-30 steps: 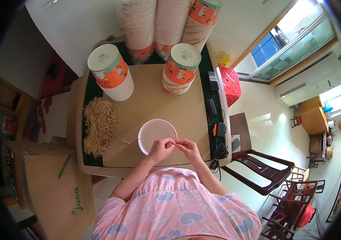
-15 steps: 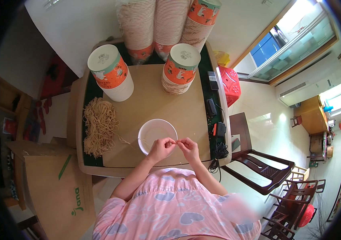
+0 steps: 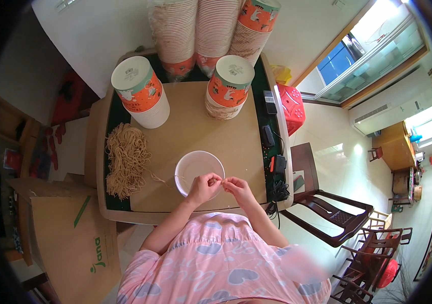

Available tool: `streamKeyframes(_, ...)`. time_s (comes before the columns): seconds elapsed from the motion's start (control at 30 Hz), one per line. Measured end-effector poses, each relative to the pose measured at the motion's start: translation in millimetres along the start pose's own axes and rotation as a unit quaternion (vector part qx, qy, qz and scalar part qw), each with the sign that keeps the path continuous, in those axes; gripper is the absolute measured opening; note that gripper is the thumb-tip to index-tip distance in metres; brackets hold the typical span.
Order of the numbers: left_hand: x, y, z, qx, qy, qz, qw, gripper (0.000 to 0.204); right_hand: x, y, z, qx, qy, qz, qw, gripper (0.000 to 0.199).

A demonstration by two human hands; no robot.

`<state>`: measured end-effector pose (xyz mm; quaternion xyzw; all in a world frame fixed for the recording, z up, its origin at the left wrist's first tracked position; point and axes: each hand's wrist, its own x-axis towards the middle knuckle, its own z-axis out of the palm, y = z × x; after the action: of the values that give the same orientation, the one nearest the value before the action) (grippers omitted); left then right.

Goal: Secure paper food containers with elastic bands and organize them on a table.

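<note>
A white paper cup point(image 3: 199, 158) stands with its mouth up near the table's front edge. Over its right rim my left hand point(image 3: 204, 187) and my right hand point(image 3: 238, 190) meet, thumbs and fingertips pinched together. Between them seems to be a thin tan string, mostly hidden by the fingers. A strand of this string point(image 3: 157, 178) trails from a loose heap of tan string point(image 3: 126, 159) on the left to the cup's left rim. Beyond the cup stand two upside-down stacks of orange-and-green printed cups, a left stack point(image 3: 147, 104) and a right stack point(image 3: 228, 90).
Tall wrapped cup stacks point(image 3: 175, 35) line the table's back, against the wall. Black adapters and a coiled cable point(image 3: 279, 190) lie along the right edge. An open cardboard box point(image 3: 74, 238) stands at the left, a dark wooden chair point(image 3: 330, 215) and a red stool point(image 3: 291, 109) at the right.
The fingertips have shifted slightly, the right hand's moving a little left and down against the left hand's. The cup, string heap and stacks stay where they were.
</note>
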<state>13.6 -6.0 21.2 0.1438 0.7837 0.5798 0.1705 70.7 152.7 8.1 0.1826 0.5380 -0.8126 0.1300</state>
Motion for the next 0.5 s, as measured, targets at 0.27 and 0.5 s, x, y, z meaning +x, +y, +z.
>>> streamKeyframes(0.27, 2.2, -0.2, 1.3, -0.018, 0.013, -0.008, 1.0, 0.009, 0.9, -1.6, -2.7, 0.098, -0.012, 0.057, 0.993, 0.011)
streamKeyframes(0.5, 1.4, 4.2, -2.2, 0.013, -0.002, 0.0, 1.0, 0.009, 2.8, 1.1, -4.8, 0.123, 0.011, 0.071, 0.99, 0.011)
